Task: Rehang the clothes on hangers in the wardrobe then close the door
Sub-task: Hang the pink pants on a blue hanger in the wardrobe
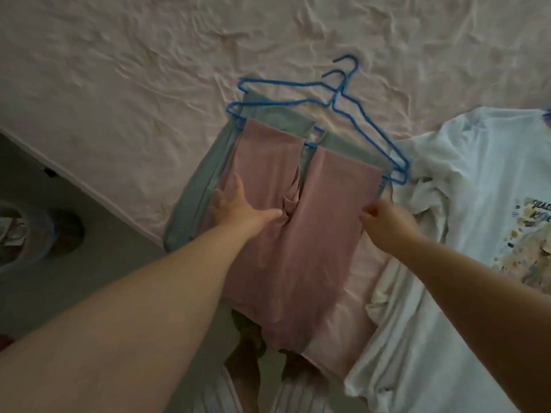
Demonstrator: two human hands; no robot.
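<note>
1. While the pink garment (286,234) lies draped over the bar of a blue hanger (298,99) on the bed (119,70), it is being smoothed and not yet carried anywhere.
2. The left hand (235,207) is laid flat on the pink cloth with fingers spread and straight; nothing is gripped by it.
3. The right hand (384,222) is curled at the garment's right edge, and the cloth appears to be pinched there between thumb and fingers, though the contact itself is partly hidden.
4. A grey-green garment (208,174) is seen beneath the pink one, hung on a second blue hanger (369,123) lying almost on top of the first.
5. A white printed T-shirt (465,204) is spread to the right on the bed; whether it is on a hanger cannot be told, though a bit of blue shows at the frame's right edge.
6. Two garments are judged to be mounted on hangers. Left to do: any hanger for the T-shirt, carrying everything to the wardrobe, hanging it and closing the door. No wardrobe is in view.
</note>
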